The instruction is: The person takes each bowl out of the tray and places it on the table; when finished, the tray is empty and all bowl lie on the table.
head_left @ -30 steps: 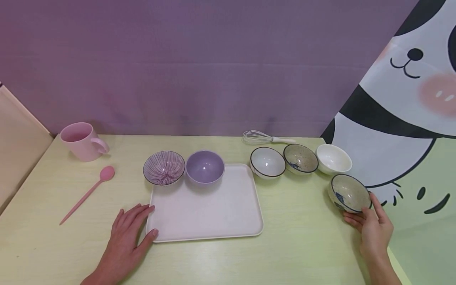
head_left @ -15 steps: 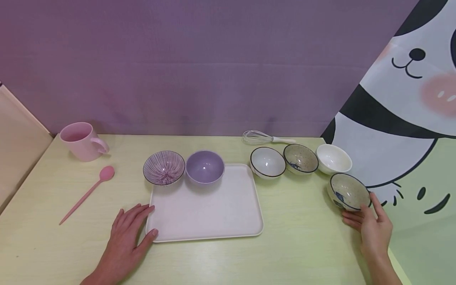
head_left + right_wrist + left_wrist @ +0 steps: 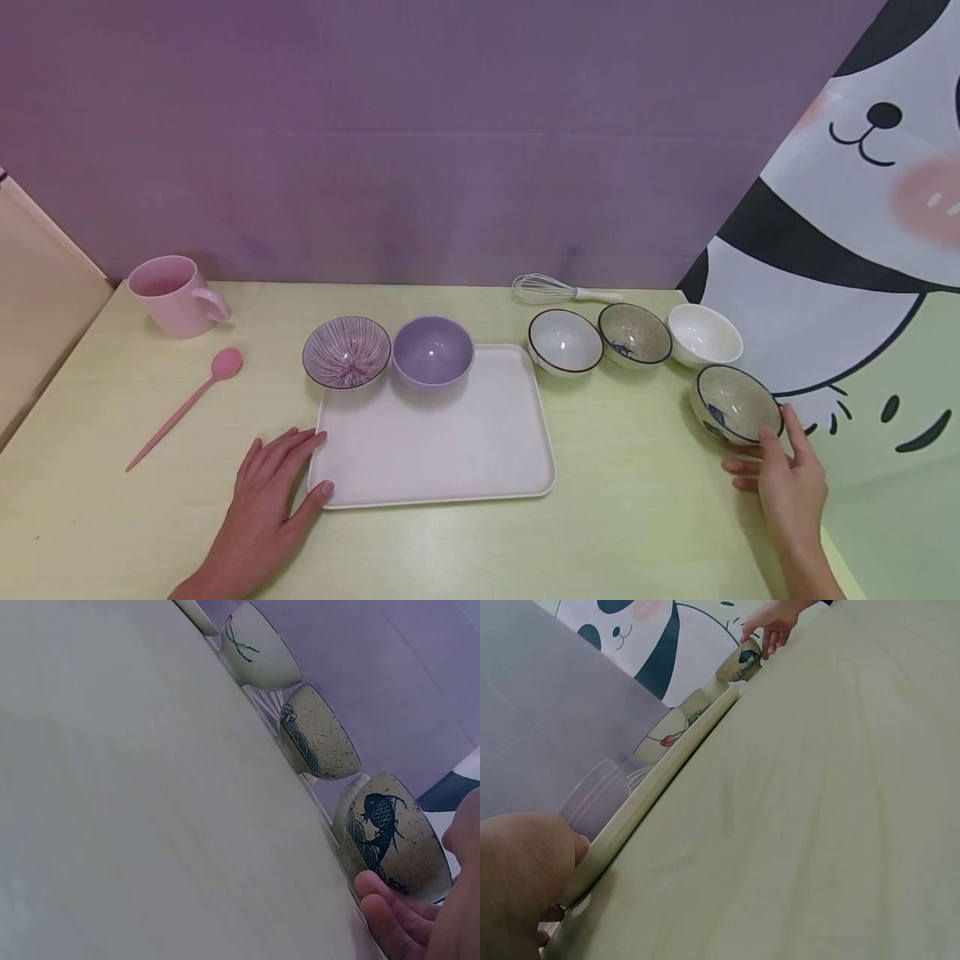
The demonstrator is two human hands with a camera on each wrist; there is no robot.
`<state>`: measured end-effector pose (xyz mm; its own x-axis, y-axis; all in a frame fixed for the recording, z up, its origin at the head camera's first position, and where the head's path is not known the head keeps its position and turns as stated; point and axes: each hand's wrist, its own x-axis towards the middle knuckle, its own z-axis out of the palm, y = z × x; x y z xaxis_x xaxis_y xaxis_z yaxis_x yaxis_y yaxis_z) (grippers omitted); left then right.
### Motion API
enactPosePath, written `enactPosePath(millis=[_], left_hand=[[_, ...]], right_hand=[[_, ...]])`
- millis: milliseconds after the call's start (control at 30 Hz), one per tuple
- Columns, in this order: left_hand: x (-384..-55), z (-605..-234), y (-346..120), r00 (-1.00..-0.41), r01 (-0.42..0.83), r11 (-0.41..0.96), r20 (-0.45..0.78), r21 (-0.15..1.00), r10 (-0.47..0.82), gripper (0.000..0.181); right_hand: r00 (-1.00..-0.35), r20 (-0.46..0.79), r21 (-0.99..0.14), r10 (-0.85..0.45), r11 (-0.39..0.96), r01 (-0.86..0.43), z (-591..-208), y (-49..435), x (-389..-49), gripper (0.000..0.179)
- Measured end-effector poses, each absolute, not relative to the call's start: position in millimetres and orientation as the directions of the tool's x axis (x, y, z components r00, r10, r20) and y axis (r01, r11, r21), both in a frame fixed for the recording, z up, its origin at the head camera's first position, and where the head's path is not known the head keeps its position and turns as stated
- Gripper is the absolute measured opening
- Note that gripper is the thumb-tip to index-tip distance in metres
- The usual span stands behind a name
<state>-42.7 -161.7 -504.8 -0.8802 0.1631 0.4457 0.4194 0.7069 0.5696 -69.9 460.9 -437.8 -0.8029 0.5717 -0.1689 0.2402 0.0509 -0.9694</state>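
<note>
My left hand (image 3: 262, 500) rests by the left edge of a white rectangular tray (image 3: 442, 450), fingertips and thumb touching its rim. In the left wrist view the thumb lies against that rim. At the right, a speckled beige bowl (image 3: 737, 404) with a dark rim and a blue fish (image 3: 382, 825) stands upright on the table. My right hand (image 3: 793, 483) is at its near right side, index finger by the rim and thumb at the front, the other fingers spread low. A striped purple bowl (image 3: 347, 353) and a plain lilac bowl (image 3: 432, 352) stand at the tray's back edge.
Behind the speckled bowl are a white bowl (image 3: 703, 335), another speckled bowl (image 3: 634, 335) and a dark-rimmed white bowl (image 3: 566, 342). A whisk (image 3: 547, 289) lies at the back. Far left are a pink mug (image 3: 168, 297) and a pink spoon (image 3: 183, 408). A purple backdrop (image 3: 390, 142) rises behind.
The right hand's lower fingers have loosened and spread away from the speckled bowl, which moved very slightly back and stays put. The left hand and tray have not moved.
</note>
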Motion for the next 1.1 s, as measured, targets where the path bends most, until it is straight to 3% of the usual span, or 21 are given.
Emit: enactPosePath(millis=[267, 367, 700, 900, 1100], left_hand=[[-43, -505, -162, -0.882, 0.418, 0.707, 0.442, 0.570, 0.165, 0.060], [-43, -505, -162, -0.882, 0.418, 0.708, 0.442, 0.569, 0.164, 0.061], [-43, -505, -162, -0.880, 0.420, 0.707, 0.446, 0.569, 0.164, 0.060], [-43, -505, -161, -0.876, 0.427, 0.701, 0.455, 0.571, 0.164, 0.060], [-43, -505, -161, -0.876, 0.428, 0.697, 0.453, 0.576, 0.164, 0.060]], right_hand=[[-0.781, -0.088, -0.924, 0.618, 0.242, 0.295, -434, 458, -65, 0.066], [-0.762, -0.089, -0.925, 0.641, 0.230, 0.302, -430, 454, -63, 0.064], [-0.741, 0.007, -0.980, 0.671, 0.150, 0.127, -419, 432, -59, 0.055], [-0.767, 0.181, -0.969, 0.616, 0.245, -0.032, -415, 408, -61, 0.047], [-0.802, 0.207, -0.952, 0.561, 0.306, -0.031, -407, 387, -65, 0.045]])
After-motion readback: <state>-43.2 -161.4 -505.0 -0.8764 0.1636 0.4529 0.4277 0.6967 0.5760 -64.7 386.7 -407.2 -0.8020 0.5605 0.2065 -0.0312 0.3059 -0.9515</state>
